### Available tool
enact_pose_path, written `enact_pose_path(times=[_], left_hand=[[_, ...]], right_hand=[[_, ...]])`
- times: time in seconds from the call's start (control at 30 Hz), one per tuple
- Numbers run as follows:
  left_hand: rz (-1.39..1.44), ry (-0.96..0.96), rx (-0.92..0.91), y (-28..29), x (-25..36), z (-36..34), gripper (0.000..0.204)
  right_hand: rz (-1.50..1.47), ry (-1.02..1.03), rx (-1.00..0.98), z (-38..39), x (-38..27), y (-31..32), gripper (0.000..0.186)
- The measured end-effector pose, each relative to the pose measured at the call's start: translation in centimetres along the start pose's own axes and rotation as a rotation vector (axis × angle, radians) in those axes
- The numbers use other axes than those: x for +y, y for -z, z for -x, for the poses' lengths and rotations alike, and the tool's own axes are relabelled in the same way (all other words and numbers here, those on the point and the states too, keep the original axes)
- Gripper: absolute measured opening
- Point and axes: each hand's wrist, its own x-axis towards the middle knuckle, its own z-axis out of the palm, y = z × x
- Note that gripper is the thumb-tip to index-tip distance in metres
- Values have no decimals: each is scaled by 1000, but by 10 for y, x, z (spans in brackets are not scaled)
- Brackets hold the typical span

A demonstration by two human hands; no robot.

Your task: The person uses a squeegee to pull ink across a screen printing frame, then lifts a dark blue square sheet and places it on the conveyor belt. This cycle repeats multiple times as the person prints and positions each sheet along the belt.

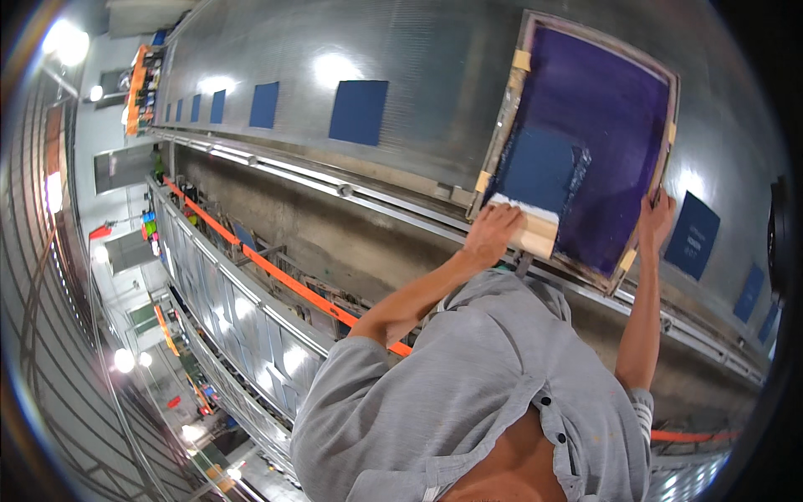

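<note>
Screen frame and squeegee on a long grey tabletop (452, 125). The left hand (495, 232) has its grip closed on a wooden squeegee (536, 233), which lies at the near left end of the frame (504, 125), just nearer than a blue patch (539, 171) in the purple mesh (615, 105). The grip of the right hand (657, 219) is closed on the frame's right side, near its lower corner. Plain blue pieces (360, 112) form a row leftward; a printed blue piece (693, 235) lies to the right.
</note>
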Motion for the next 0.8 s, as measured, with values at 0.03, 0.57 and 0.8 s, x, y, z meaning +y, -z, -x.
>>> enact_pose_path(times=[0.03,0.57,0.8], left_hand=[[-26,-5,-39,2,0,2,50],[517,-152,278,73,-182,30,14],[-43,789,424,100,-455,81,14]], right_hand=[[0,3,27,2,17,-16,46],[-194,-71,382,84,-169,-44,19],[-361,75,-268,176,-438,-204,14]])
